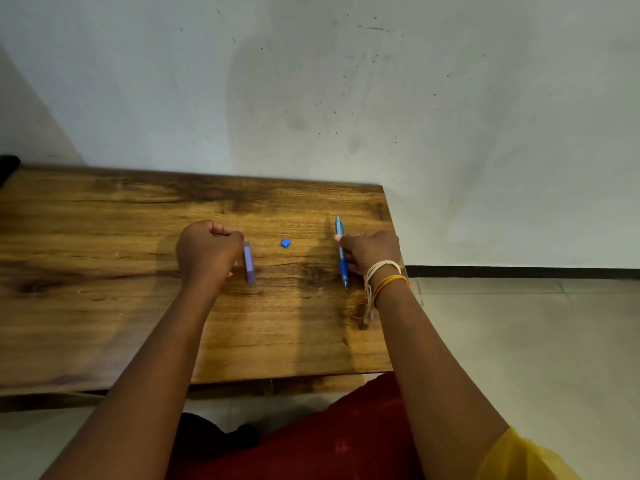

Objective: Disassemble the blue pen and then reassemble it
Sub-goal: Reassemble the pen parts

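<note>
Head view: my right grip (pixel 370 251) pinches the blue pen (pixel 341 252) mid-barrel near the table's (pixel 104 323) right edge, pen pointing away toward the far edge. My left grip (pixel 207 251) is curled beside a purple block (pixel 248 262); contact unclear. A small blue piece (pixel 285 242) lies between, untouched.

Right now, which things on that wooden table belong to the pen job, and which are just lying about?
Part of the job:
- blue pen, at the right hand

Just lying about, as far as I can tell:
- purple block, by the left hand
- small blue piece, lying alone between the hands
</note>
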A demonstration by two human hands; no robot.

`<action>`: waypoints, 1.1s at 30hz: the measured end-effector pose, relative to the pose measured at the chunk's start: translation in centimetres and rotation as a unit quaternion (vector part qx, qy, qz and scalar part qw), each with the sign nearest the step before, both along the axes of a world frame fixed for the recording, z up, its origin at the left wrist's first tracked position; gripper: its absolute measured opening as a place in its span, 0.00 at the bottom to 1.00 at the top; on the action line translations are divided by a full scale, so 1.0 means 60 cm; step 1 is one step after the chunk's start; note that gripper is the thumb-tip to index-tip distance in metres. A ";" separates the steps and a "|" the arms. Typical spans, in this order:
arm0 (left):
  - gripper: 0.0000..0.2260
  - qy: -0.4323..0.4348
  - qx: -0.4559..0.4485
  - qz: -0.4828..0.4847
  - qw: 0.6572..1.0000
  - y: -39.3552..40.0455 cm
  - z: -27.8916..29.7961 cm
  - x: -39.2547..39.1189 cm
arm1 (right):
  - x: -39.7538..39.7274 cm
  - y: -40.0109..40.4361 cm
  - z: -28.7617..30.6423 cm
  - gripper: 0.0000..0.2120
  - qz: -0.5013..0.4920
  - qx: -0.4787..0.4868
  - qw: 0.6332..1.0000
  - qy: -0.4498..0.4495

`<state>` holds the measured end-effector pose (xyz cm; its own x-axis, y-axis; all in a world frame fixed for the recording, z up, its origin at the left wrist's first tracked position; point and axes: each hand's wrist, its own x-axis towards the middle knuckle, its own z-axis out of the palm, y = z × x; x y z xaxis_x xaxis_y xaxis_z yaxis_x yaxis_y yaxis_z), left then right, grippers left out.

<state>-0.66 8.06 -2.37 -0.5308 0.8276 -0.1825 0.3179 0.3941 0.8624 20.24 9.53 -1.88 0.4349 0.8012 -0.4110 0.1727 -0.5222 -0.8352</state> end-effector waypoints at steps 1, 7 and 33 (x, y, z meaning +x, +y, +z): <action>0.09 0.019 -0.004 -0.001 1.000 -0.001 0.000 -0.004 | -0.001 0.000 0.000 0.13 0.014 -0.005 0.999 -0.037; 0.19 0.144 -0.080 -0.084 0.983 -0.013 -0.005 0.005 | -0.011 0.004 -0.008 0.18 0.048 -0.030 0.991 -0.118; 0.12 -0.362 -0.055 -0.084 0.927 -0.020 0.014 -0.006 | -0.125 -0.010 -0.014 0.06 0.268 0.101 0.907 -0.307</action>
<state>-1.01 6.87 -1.52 -0.1012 0.8422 -0.5295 -0.2637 0.4905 0.8306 12.71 8.91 -2.70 0.0576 0.9974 -0.0438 0.8225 -0.0723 -0.5642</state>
